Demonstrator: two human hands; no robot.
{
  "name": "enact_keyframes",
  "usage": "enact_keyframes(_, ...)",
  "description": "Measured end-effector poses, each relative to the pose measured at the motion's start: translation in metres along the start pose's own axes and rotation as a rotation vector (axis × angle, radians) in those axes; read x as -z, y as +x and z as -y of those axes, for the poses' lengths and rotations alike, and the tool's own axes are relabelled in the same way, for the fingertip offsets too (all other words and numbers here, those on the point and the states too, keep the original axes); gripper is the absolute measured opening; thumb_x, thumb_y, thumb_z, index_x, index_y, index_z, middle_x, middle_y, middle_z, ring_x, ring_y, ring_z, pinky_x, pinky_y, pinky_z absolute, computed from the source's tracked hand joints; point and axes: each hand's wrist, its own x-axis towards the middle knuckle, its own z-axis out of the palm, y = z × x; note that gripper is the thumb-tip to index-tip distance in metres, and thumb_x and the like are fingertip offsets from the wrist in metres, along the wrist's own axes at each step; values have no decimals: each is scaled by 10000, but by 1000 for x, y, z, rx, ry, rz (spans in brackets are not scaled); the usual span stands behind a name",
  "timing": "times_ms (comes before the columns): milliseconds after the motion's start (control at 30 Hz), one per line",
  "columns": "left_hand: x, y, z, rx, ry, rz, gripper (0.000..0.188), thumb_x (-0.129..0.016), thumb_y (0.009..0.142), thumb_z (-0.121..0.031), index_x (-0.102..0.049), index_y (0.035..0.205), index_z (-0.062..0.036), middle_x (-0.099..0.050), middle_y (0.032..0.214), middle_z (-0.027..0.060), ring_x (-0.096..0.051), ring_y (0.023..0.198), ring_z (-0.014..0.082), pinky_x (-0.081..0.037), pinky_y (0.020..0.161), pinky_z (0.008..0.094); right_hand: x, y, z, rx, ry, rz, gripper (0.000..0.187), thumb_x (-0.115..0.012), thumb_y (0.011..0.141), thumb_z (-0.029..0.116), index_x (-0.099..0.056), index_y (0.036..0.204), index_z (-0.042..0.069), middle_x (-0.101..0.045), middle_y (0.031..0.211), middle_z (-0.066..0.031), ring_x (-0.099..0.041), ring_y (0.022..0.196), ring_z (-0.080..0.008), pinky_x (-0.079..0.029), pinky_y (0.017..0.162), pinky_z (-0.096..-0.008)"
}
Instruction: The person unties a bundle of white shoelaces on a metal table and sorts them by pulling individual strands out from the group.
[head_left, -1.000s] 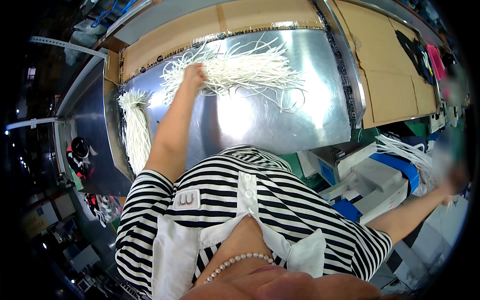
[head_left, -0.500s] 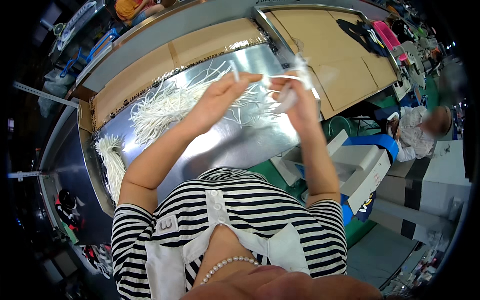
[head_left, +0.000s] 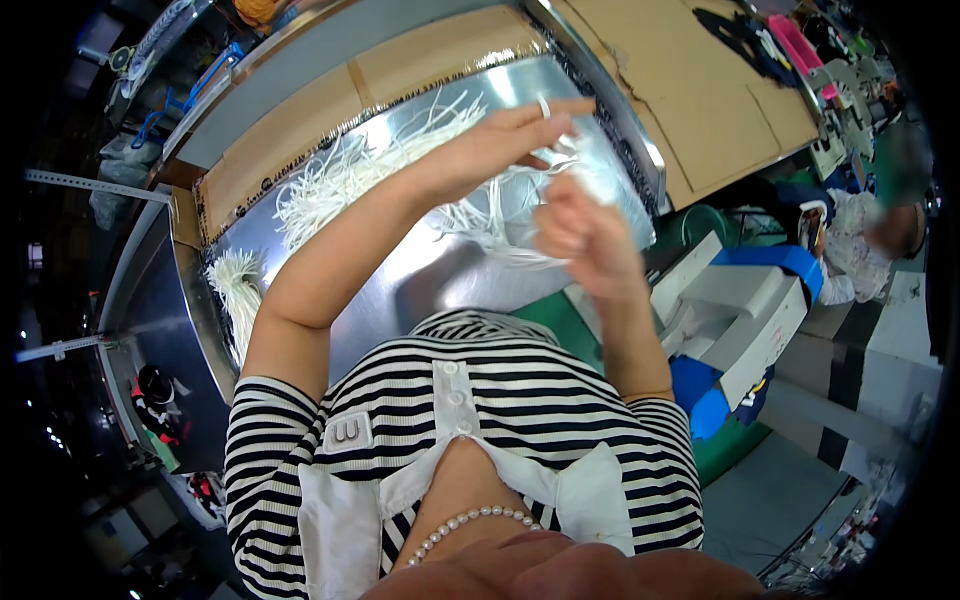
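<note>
My left hand [head_left: 510,145] reaches over the metal tabletop with its index finger stretched out. A short piece of white cord [head_left: 545,106] sticks up between its fingers, held there. Closed and blurred, my right hand [head_left: 588,235] is just below and to the right, its fingers curled in. Whitish material shows just above its knuckles, too smeared to tell whether the hand holds it. Under and beside my left forearm lies a loose pile of white cords [head_left: 335,185]. A tied-looking bundle of white cords [head_left: 238,295] rests at the table's left edge.
Cardboard strips [head_left: 290,140] line the far side of the metal table [head_left: 480,285]. Right of it stands a cardboard-covered table [head_left: 700,95] with dark pieces on it. A white and blue machine [head_left: 745,305] is close to my right arm. Another person [head_left: 850,245] sits farther right.
My hands have come out of line: the right hand has dropped lower and curled its fingers, while the left has moved right and up. The cord stretched between them no longer shows.
</note>
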Motion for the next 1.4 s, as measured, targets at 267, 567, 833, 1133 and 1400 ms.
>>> enact_keyframes(267,29,19,178,180,753,18,360,-676,822,-321,-617,1036,-38,-617,972,105,-596,896,225,-483,771,325,-20,-113,36,493,54,235,259,-326,1011,222,-400,801,91,-444,453,32,-446,351,-101,-267,289,-214)
enact_keyframes(567,-8,2,252,-244,1294,-9,275,-683,810,-305,-585,887,-60,-584,739,100,-582,809,238,-451,662,352,33,-105,-36,453,753,-401,215,-412,1000,210,-471,854,63,-352,581,32,-354,498,-81,-300,440,-203)
enact_keyframes(833,14,-16,127,330,232,53,192,-584,895,-233,-578,816,-58,-514,573,-2,-454,529,70,-360,499,235,103,-41,-117,104,685,-591,186,-528,952,232,-521,976,48,-468,757,-3,-383,579,-82,-312,455,-197)
enact_keyframes(1133,3,-100,74,222,595,56,170,-573,911,-184,-617,897,-21,-593,662,20,-492,554,64,-388,517,240,112,7,-113,233,422,-622,295,-532,950,205,-517,1192,37,-604,910,-52,-489,636,-97,-354,472,-218)
enact_keyframes(1400,-11,-131,104,343,227,-114,184,-528,947,-174,-608,946,-8,-591,659,11,-487,523,50,-394,483,190,106,5,-102,363,304,-534,273,-543,944,206,-545,1146,22,-593,837,-61,-479,646,-99,-362,488,-223)
